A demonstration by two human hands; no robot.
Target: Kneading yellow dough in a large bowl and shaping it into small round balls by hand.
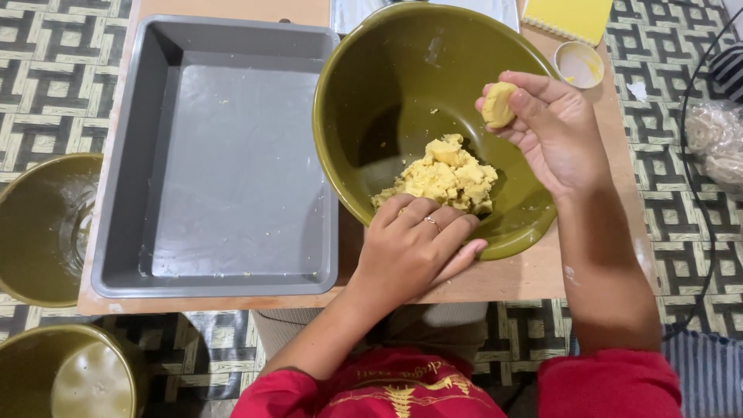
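A big olive-green bowl point(371, 85) sits on a low wooden table point(534, 275) and holds a crumbly mound of yellow dough point(445, 176). My left hand point(414, 248), a ring on one finger, rests on the bowl's near rim with fingertips at the dough mound. My right hand point(553, 131) hovers over the bowl's right side and pinches a small rounded lump of yellow dough point(498, 104) between thumb and fingers.
A grey rectangular baking pan point(224, 162) lies left of the bowl. A small white cup point(579, 63) and a yellow notebook point(569, 17) sit at the table's far right. Two more olive bowls point(42, 224) point(70, 375) stand on the patterned floor at left.
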